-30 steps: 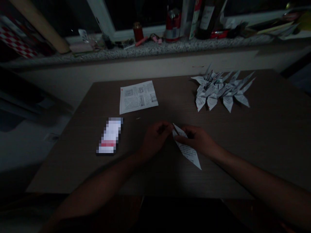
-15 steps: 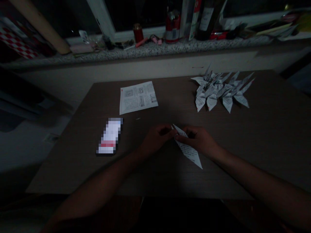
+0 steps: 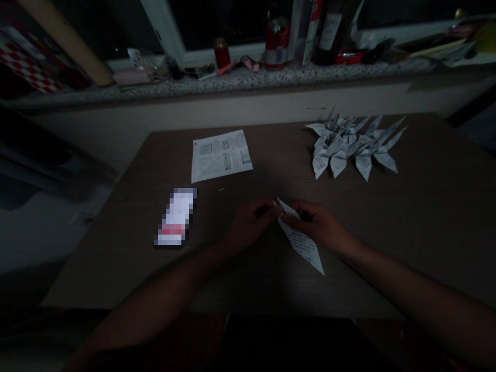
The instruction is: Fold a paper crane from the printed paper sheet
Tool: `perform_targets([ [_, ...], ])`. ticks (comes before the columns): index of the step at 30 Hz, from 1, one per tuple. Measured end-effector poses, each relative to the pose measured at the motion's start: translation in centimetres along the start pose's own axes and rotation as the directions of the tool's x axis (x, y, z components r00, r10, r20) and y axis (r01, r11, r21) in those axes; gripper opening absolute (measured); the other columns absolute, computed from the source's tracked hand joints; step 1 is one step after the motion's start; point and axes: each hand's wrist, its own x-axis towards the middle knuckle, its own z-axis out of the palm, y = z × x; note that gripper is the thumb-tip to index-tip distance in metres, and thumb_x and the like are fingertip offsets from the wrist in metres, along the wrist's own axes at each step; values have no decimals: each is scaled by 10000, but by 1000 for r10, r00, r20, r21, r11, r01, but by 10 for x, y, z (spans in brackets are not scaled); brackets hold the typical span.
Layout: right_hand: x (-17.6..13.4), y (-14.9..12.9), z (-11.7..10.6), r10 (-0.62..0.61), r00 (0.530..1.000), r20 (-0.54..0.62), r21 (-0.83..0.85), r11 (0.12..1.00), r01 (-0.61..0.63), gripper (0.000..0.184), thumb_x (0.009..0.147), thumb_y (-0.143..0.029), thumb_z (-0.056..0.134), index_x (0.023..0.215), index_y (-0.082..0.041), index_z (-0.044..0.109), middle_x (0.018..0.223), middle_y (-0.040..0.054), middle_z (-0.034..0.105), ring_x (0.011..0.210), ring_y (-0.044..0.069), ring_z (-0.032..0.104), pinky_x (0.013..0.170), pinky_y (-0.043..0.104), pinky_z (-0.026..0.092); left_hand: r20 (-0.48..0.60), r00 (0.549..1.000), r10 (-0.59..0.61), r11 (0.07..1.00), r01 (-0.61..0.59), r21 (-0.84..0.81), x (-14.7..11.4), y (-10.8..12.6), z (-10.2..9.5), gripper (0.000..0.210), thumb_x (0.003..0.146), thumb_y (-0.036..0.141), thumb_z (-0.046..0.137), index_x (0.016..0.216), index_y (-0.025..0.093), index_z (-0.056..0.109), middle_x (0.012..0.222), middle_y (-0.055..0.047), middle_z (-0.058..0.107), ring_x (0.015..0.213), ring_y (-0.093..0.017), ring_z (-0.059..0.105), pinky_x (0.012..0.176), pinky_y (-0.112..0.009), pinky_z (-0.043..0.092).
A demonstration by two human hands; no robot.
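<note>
A folded piece of printed paper, shaped like a long narrow diamond, slants between my hands over the table. My left hand pinches its upper tip, which is split into two points. Along the upper right edge, my right hand grips the same paper with the thumb laid across its face. My fingers behind the paper are hidden. Beyond my right hand stands a cluster of several folded paper cranes, made from similar printed paper.
A flat printed sheet lies at the back left of the wooden table. A phone with a lit, blurred screen rests nearer my left arm. Behind, the stone windowsill holds a red can, a dark bottle and clutter.
The folded paper's lower tip has shifted slightly down and to the right. Both hands keep their grip and have hardly moved.
</note>
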Motion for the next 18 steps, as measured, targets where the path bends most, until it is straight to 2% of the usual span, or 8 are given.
perform_targets([
  [5, -1, -2, 0, 12, 1000, 13, 34, 999, -13, 375, 845, -581, 708, 788, -217, 639, 711, -6, 564, 652, 161, 508, 596, 299, 390, -34, 999, -12, 1000, 11, -23, -2, 3, 3, 257, 950, 412, 612, 887, 191, 725, 881, -21, 726, 844, -192, 660, 787, -290, 496],
  [11, -1, -2, -1, 26, 1000, 10, -1, 1000, -26, 382, 838, -599, 712, 791, -223, 661, 714, 6, 592, 658, 172, 529, 597, 308, 400, -30, 999, -24, 999, 22, -39, -1, 2, 1, 248, 957, 410, 618, 886, 200, 732, 902, -18, 733, 872, -195, 669, 816, -298, 507],
  [18, -1, 0, -2, 40, 999, 35, 31, 999, -41, 364, 848, -574, 719, 825, -213, 678, 754, 18, 629, 686, 179, 568, 625, 313, 431, -96, 994, -51, 994, 41, -99, 0, 2, -2, 261, 942, 443, 665, 879, 199, 731, 851, -8, 707, 821, -177, 646, 773, -281, 495],
])
